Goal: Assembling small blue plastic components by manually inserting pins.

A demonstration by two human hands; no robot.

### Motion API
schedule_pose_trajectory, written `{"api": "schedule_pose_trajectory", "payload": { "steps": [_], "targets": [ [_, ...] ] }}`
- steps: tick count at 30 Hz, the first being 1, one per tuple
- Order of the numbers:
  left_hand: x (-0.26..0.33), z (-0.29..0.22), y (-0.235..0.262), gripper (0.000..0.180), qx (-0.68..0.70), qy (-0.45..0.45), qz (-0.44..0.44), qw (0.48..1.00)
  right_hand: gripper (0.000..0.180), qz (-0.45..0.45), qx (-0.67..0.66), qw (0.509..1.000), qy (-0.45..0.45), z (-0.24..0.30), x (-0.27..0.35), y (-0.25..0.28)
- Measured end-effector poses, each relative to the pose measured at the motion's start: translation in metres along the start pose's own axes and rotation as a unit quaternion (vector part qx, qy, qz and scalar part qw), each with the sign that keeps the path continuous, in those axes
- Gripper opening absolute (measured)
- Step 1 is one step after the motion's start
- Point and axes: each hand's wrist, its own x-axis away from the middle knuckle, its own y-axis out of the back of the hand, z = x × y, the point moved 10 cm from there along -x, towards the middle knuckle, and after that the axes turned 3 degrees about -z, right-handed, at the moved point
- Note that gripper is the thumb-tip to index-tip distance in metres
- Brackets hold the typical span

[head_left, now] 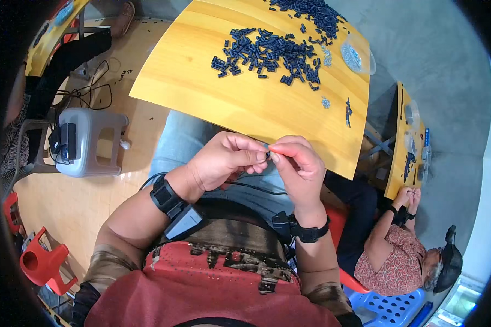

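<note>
Both hands meet just above the lap, close in to the body, which keeps the small work near the eyes. The left hand (223,161) has its fingers curled in, thumb and forefinger pinched on a tiny dark part (267,154) that shows only as a speck between the two sets of fingertips; what kind of part it is cannot be told. The right hand (297,163) closes on the same part from the other side, thumb and forefinger tips pressed to it, so the part is gripped from both ends, a hold that suits pushing or fitting two small things together. Each wrist carries a black strap with a small box, and a black cable (256,188) runs below the fingers across the lap. Just beyond the fingertips lies the near edge of a yellow board (202,92) resting over the knees as a work surface. Farther out from the fingers a heap of dark parts (270,54) is spread loose on it, within reach, and to the right of that sits a clear dish (357,57) of pale bits. Well off to the right another person's hands (409,197) are held together beside a second board (401,141).
</note>
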Motion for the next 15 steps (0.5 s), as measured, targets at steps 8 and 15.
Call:
{"api": "schedule_pose_trajectory", "payload": {
  "steps": [8,15],
  "targets": [
    [-0.004,-0.001,0.008,0.016,-0.014,-0.016,-0.043,0.999,0.016,-0.030,0.026,0.999,0.024,-0.002,-0.001,0.001],
    [0.000,0.001,0.015,0.013,-0.034,0.002,-0.069,0.997,0.020,0.012,0.047,0.998,0.041,-0.004,0.000,-0.005]
  ]
}}
